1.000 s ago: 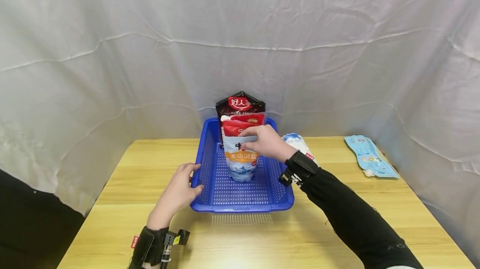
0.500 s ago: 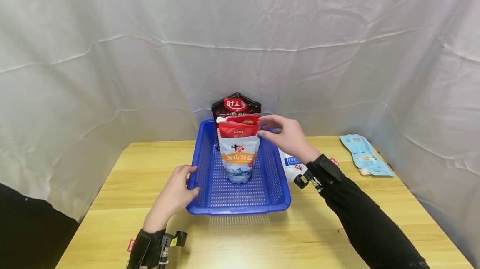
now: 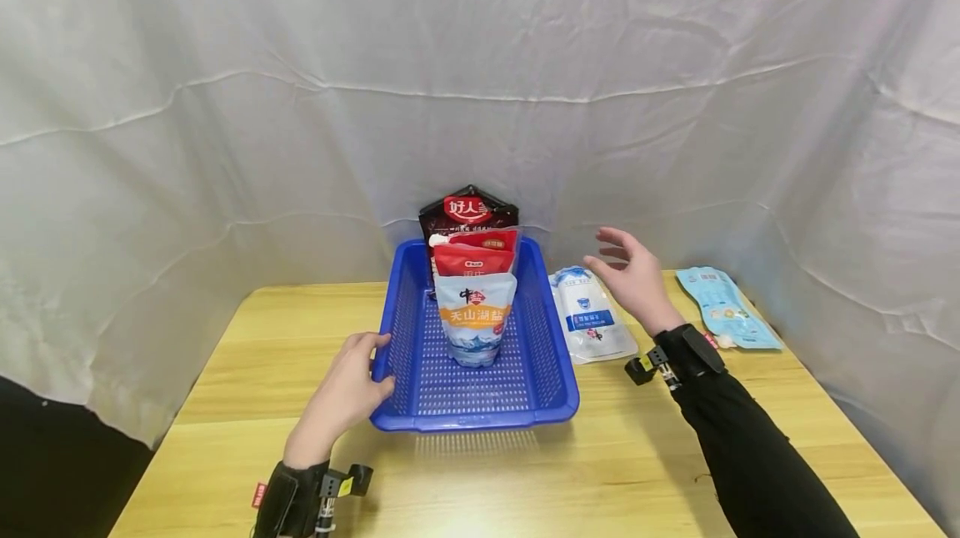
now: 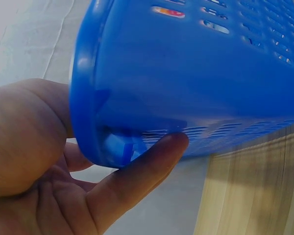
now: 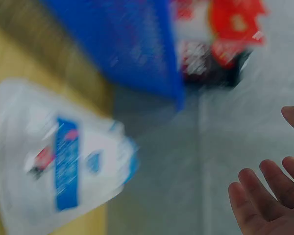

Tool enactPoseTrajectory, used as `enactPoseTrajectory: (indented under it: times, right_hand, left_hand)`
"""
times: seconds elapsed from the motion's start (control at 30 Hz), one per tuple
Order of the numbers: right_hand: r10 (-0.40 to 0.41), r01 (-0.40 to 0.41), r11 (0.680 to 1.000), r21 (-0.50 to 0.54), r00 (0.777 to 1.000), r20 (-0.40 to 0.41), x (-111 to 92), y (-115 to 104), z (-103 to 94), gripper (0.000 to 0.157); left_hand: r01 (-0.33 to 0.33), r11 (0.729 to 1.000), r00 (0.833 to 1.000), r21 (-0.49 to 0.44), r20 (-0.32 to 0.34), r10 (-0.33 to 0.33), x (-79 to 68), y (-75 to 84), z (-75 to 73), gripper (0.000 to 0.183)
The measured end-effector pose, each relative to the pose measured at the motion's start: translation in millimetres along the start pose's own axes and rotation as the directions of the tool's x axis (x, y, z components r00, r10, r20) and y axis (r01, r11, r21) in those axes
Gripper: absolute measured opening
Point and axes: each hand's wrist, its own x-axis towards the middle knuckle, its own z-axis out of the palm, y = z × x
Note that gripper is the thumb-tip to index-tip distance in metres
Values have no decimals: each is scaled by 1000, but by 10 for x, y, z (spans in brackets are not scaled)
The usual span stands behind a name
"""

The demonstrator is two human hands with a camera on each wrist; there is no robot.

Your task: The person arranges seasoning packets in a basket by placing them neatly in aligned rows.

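Note:
A blue plastic basket [image 3: 480,419] stands mid-table in the head view. At its left rim, my left hand [image 3: 341,394] grips the edge; the left wrist view shows a finger [image 4: 147,171] against the basket's outer wall. Inside the basket, a light-blue salt pouch [image 3: 476,329] stands upright in front. Behind it are red pouches [image 3: 468,261] and a black packet [image 3: 442,217] leaning at the back. My right hand [image 3: 633,279] holds nothing, fingers spread and slightly bent, above and beside a white salt bag [image 3: 588,321] that lies flat right of the basket.
A light-blue spouted pouch [image 3: 727,309] lies flat near the right edge of the wooden table [image 3: 300,329]. Pale cloth [image 3: 480,104] hangs behind and on both sides. The basket's right wall stands close to the white bag.
My right hand has let go of the salt pouch, leaving it upright in the basket, and has moved right, over the white bag. My left hand stays at the basket's rim.

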Motion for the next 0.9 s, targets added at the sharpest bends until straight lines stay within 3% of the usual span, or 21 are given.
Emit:
enactPoseTrajectory:
  times: [0.03,0.17,0.3,0.53,0.8,0.9]
  right_hand:
    - [28,-28,999,-17,1000,-5,-13,58,-20,71]
    - [162,-163,978,-128,987,-16,-154,-112,-97,75]
    - [245,-242,950,-199,969,-6,-193,-57,-123,70]
    - [351,-318,900,-300,934,65,-176,192,-68,70]
    - [487,-388,821,-418,859,159,-93,417,66,91]
    - [501,-391,810,-436,849,170,-46,490,112,92]
  left_hand:
    - [0,1000,1000,0,0,0,1,2,0,59]
    - [0,1000,1000,-3,2,0,-1,10,-1,59]
    - [-3,1000,1000,-2,4,3,-6,21,0,58]
    - [2,1000,1000,2,-2,-2,-11,23,11,58]
    - [7,1000,1000,-6,-8,-7,-8,6,23,58]
    - [6,1000,1000,-5,-7,-6,-7,17,15,58]
